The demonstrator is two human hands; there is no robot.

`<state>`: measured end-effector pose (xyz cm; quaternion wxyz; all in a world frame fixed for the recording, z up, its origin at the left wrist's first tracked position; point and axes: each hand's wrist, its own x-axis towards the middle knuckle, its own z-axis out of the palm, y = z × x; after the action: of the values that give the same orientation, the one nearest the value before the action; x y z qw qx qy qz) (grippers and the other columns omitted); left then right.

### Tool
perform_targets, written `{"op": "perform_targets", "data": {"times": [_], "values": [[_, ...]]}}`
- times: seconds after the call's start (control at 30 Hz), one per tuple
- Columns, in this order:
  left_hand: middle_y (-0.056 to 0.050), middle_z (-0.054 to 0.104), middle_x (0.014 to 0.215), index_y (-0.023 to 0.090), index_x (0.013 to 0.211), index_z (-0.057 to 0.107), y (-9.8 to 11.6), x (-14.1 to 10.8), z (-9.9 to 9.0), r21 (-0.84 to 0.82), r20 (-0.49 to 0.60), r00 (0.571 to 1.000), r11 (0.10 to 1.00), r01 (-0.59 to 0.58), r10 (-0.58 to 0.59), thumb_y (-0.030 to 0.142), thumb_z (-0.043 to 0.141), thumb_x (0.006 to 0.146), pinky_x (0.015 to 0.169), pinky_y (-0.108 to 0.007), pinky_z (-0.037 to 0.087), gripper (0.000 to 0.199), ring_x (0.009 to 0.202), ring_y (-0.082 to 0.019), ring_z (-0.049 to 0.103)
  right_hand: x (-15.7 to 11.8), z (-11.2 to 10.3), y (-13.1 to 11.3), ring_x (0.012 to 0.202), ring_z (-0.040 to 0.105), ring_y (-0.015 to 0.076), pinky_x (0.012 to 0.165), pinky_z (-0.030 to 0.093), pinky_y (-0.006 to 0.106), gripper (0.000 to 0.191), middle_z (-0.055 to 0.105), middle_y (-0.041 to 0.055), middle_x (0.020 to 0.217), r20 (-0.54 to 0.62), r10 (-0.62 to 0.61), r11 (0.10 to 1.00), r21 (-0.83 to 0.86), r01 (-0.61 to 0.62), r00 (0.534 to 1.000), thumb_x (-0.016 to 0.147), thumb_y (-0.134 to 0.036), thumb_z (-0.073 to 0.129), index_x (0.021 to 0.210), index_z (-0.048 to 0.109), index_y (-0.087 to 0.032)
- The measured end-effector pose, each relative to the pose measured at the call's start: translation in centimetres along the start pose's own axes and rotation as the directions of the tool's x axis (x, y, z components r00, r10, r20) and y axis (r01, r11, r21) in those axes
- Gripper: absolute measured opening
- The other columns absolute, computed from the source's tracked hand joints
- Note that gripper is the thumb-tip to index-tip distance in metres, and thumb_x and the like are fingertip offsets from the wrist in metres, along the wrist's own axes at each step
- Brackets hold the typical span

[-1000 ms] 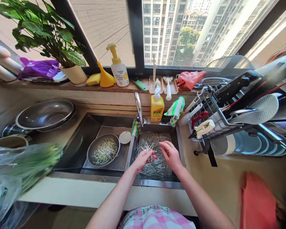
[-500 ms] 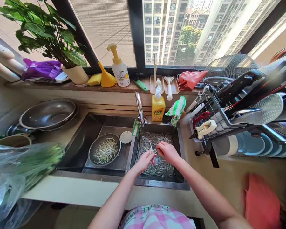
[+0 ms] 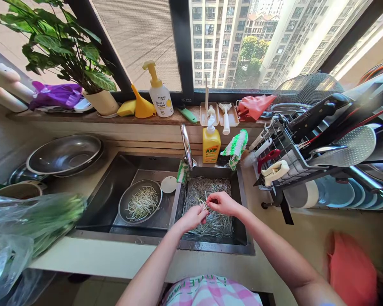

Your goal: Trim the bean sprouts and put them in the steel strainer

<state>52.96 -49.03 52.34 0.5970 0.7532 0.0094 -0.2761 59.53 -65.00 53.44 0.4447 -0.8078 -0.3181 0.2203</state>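
Over the right sink basin (image 3: 243,221), my left hand (image 3: 194,217) is closed on a few bean sprouts (image 3: 203,205). My right hand (image 3: 221,203) meets it from the right, its thumb and fingertips pinched on the same sprouts. Below both hands, a mass of pale, thin sprouts (image 3: 215,227) lies in the basin. In the left basin (image 3: 102,199), a round metal pan (image 3: 121,203) holds a heap of bean sprouts (image 3: 143,203). Beside that pan lies a white round lid or disc (image 3: 169,185).
A faucet (image 3: 187,146) and a yellow AXE bottle (image 3: 211,144) stand behind the basins. To the right is a dish rack (image 3: 293,157) with knives and a slotted spoon (image 3: 354,146). Bagged green vegetables (image 3: 57,216) and a large wok (image 3: 65,153) occupy the left counter.
My right hand has shifted slightly left and down, closer to my left hand. The long sprout that stuck up between the hands shows less now.
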Motion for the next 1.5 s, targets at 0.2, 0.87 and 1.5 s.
{"op": "perform_targets", "data": {"times": [0.2, 0.87, 1.5], "values": [[0.003, 0.050, 0.046, 0.020, 0.060, 0.052, 0.0, -0.1, -0.2, 0.056, 0.030, 0.997, 0.996, 0.067, -0.069, 0.034, 0.052, 0.069, 0.051, -0.024, 0.027, 0.017, 0.044, -0.013, 0.041, 0.2, -0.4, 0.9, 0.048, 0.040, 0.0060, 0.043, 0.029, 0.015, 0.011, 0.050, -0.0049, 0.051, 0.138, 0.017, 0.999, 0.026, -0.021, 0.990, 0.066, -0.014, 0.050, 0.062, 0.060, -0.014], [-0.012, 0.065, 0.091, 0.010, 0.089, 0.056, -0.2, 0.3, -1.4, -0.882, 0.004, 0.983, 0.464, 0.090, -0.182, 0.026, 0.056, 0.075, 0.079, -0.032, 0.044, 0.021, 0.084, -0.019, 0.061, -3.6, 3.1, 2.6, 0.057, 0.055, 0.0116, 0.052, 0.043, 0.024, 0.018, 0.059, 0.0020, 0.074, -0.290, 0.406, 0.619, 0.785, -0.028, 0.866, 0.074, -0.036, 0.048, 0.079, 0.042, -0.020], [-0.013, 0.057, 0.112, 0.013, 0.091, 0.054, 0.4, 0.1, -0.7, -0.947, -0.030, 0.993, 0.321, 0.008, -0.114, 0.025, 0.047, 0.080, 0.086, -0.037, 0.042, 0.017, 0.101, -0.022, 0.055, -2.5, 4.0, -1.2, 0.068, 0.057, 0.0144, 0.063, 0.046, 0.027, 0.015, 0.063, 0.0030, 0.077, -0.391, 0.200, 0.911, 0.411, -0.024, 0.899, 0.075, -0.030, 0.053, 0.081, 0.061, -0.019]]}}
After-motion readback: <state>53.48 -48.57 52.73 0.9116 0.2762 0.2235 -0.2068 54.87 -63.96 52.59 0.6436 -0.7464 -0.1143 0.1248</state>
